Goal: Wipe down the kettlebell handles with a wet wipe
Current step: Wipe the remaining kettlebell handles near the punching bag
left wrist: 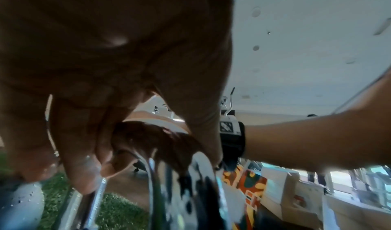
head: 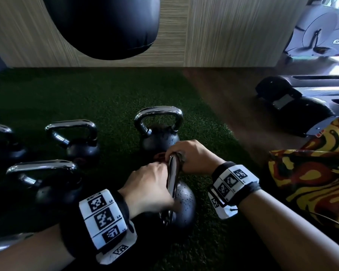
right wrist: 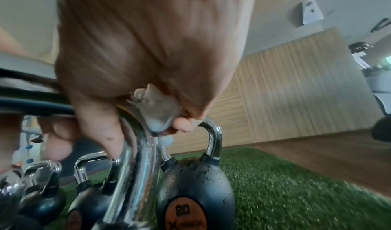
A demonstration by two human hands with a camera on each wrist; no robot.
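Note:
A black kettlebell [head: 182, 204] with a chrome handle [head: 172, 180] stands on the green turf just in front of me. My left hand [head: 151, 186] grips the near part of that handle. My right hand [head: 192, 155] wraps a crumpled wet wipe [right wrist: 157, 111] around the handle's far bend [right wrist: 137, 150]. Behind it stands a second kettlebell [head: 160, 137], marked 20 [right wrist: 183, 212], with water drops on its body.
More kettlebells [head: 76, 141] [head: 47, 184] stand to the left on the turf [head: 106, 94]. A black punch bag [head: 104, 24] hangs above. A weight rack [head: 301, 108] and my patterned clothing [head: 311, 173] are on the right, by the wood floor.

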